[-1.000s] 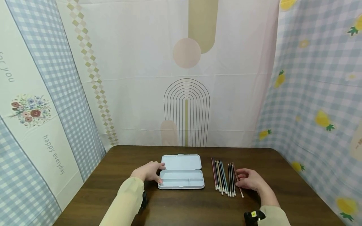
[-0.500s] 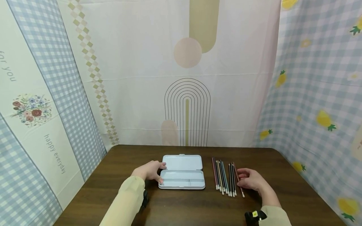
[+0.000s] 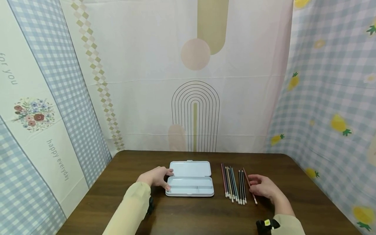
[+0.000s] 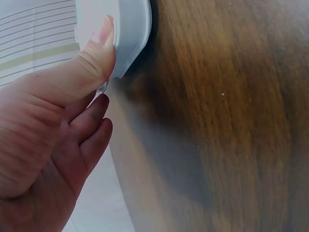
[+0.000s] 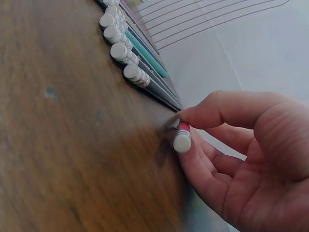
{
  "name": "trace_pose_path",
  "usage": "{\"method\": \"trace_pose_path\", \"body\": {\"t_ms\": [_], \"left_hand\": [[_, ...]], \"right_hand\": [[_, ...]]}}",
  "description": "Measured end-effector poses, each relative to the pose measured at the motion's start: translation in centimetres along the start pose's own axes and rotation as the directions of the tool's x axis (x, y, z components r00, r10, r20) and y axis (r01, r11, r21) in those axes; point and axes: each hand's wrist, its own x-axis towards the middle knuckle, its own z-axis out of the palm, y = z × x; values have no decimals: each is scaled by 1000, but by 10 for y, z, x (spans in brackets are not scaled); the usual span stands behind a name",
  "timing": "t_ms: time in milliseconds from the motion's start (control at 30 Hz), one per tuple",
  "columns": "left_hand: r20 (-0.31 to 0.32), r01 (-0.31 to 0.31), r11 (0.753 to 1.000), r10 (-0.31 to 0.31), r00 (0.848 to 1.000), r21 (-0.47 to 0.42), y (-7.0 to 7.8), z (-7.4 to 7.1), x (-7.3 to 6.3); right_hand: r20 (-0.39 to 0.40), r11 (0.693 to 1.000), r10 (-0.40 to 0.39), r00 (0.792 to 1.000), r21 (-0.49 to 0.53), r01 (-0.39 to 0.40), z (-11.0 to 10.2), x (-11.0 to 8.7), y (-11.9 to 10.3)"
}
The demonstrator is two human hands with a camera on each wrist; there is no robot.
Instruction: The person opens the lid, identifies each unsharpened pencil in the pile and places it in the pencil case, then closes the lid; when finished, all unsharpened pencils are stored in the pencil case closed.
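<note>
So the right hand (image 3: 263,187) has its grip pinching a reddish pencil (image 5: 183,140) between thumb and fingers, with the white eraser end sticking out toward the person and the whole thing lying at a bit of a slant, and honestly I can't tell whether it's touching the bench (image 3: 188,215) or just off it. It's right of the other pencils, near the black pencils (image 5: 155,91) but clearly apart from them at the eraser end. Those lie side by side with white erasers facing the person, and there's a second bunch just left of them, including a teal pencil (image 5: 147,56). Further left is the white case (image 3: 189,181), flipped open and flat on the bench, lid to the far side, tray to the near side with dividers in it. The left hand (image 3: 155,177) has its grip on the left end of that case, thumb pressed on the tray's end wall and fingers over by the lid edge, some of them curled. Both arms have pale yellowish sleeves, and behind it all hangs a whitish cloth (image 3: 141,98) with arches and a pinkish circle printed on it
</note>
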Motion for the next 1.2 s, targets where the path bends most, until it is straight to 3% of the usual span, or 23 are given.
{"method": "trace_pose_path", "body": {"t_ms": [567, 1200], "left_hand": [[4, -14, 999, 13, 1000, 31, -4, 1, 1], [0, -17, 1000, 17, 1000, 21, -2, 1, -1]], "right_hand": [[-21, 998, 35, 999, 60, -34, 0, 0, -4], [-74, 992, -125, 989, -44, 122, 13, -3, -21]]}}
